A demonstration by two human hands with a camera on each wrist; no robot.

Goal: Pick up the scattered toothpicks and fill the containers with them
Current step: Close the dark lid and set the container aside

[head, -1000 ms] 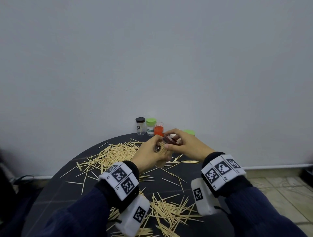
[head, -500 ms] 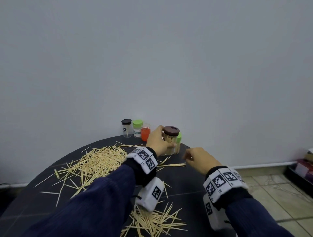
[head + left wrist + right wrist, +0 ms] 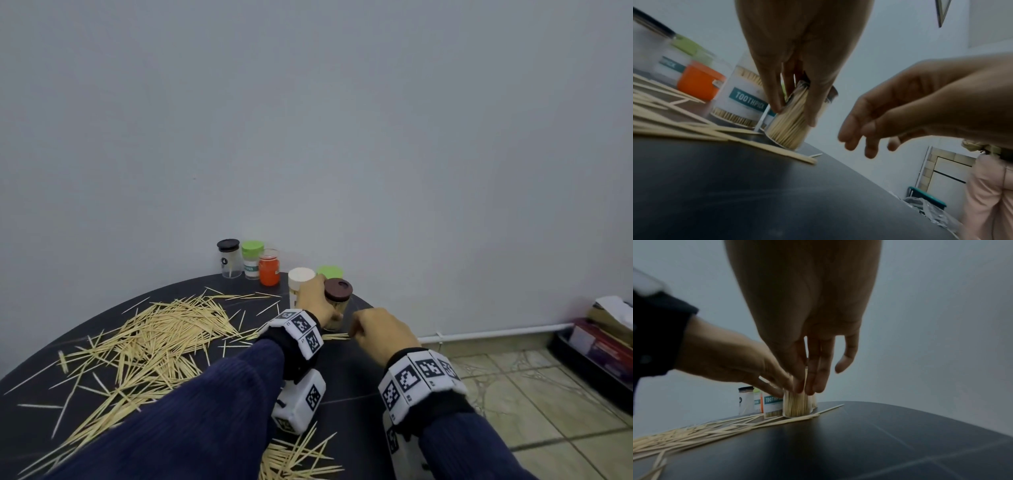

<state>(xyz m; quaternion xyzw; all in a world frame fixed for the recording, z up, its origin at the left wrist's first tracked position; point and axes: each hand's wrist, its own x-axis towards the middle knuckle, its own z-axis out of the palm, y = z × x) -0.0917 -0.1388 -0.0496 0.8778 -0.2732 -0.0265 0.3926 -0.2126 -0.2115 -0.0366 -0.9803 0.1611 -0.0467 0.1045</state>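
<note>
My left hand [image 3: 313, 303] grips a clear jar with a brown lid [image 3: 338, 291], packed with toothpicks. The jar [image 3: 787, 129] stands on the black round table [image 3: 342, 377] near its back right edge, with thumb and fingers wrapped round its sides. My right hand [image 3: 364, 329] hovers just right of the jar [image 3: 796, 405], fingers loosely curled and pointing down; I see nothing clearly held in it. Scattered toothpicks [image 3: 164, 337] cover the table's left half, and a smaller heap [image 3: 298, 459] lies near the front between my arms.
Against the wall stand a black-lidded clear jar [image 3: 228, 258], a green-lidded jar [image 3: 252, 258] and an orange jar [image 3: 269, 270]. A white-lidded toothpick jar [image 3: 300, 279] and a green lid [image 3: 330, 271] are right behind my left hand. Tiled floor and boxes [image 3: 596, 342] lie to the right.
My left hand has carried the brown-lidded jar from the table's middle to the back right and lowered it beside the white-lidded jar. My right hand left the lid and dropped beside it.
</note>
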